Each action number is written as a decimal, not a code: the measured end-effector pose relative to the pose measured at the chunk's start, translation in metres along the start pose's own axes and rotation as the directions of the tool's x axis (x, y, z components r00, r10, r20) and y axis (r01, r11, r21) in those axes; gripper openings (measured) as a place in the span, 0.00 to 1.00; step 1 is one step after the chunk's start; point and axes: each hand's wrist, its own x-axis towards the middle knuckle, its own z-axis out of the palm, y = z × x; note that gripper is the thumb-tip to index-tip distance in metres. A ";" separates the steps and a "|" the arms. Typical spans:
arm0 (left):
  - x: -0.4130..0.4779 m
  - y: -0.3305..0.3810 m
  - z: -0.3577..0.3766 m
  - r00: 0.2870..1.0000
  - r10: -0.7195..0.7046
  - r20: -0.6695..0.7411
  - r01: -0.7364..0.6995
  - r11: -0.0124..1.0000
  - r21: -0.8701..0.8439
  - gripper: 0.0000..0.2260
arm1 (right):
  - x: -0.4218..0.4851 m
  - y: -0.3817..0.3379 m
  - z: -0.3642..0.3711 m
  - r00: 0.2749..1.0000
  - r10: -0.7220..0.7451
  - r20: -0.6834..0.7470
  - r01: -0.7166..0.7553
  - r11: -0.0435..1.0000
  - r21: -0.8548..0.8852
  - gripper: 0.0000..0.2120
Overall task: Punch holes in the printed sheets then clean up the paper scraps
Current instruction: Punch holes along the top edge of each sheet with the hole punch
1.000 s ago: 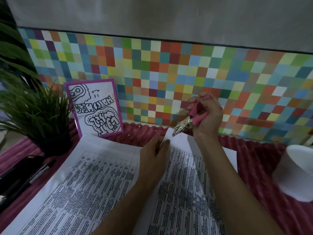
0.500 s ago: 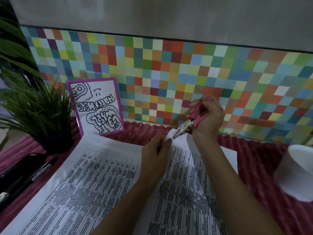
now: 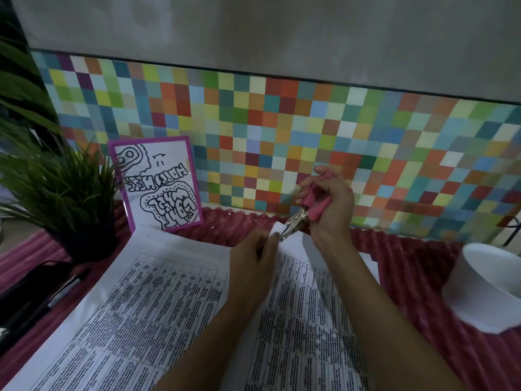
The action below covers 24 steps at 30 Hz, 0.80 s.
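Observation:
Two printed sheets with dense tables lie on the red ribbed cloth: one on the left (image 3: 146, 309), one on the right (image 3: 304, 334). My left hand (image 3: 251, 263) pinches the far left corner of the right sheet and lifts it. My right hand (image 3: 329, 207) grips a pink-handled hole punch (image 3: 307, 207); its metal jaws (image 3: 290, 225) sit over that raised corner. A few tiny white paper dots (image 3: 229, 213) lie on the cloth near the tiled wall.
A white paper cup (image 3: 490, 289) lies at the right. A potted grass plant (image 3: 64, 198) stands at the left, with a purple-framed drawing (image 3: 158, 187) leaning on the coloured tile wall. Black pens and a dark case (image 3: 36, 294) rest at the near left.
The punch jaws have come down from above the sheet onto the lifted corner. My left hand has kept its pinch on the paper. The camera has tilted slightly.

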 end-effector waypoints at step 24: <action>-0.001 -0.005 0.001 1.000 0.030 -0.008 -0.029 0.996 0.089 0.14 | 0.016 -0.041 -0.049 0.954 0.153 -0.258 -0.178 0.981 -0.076 0.07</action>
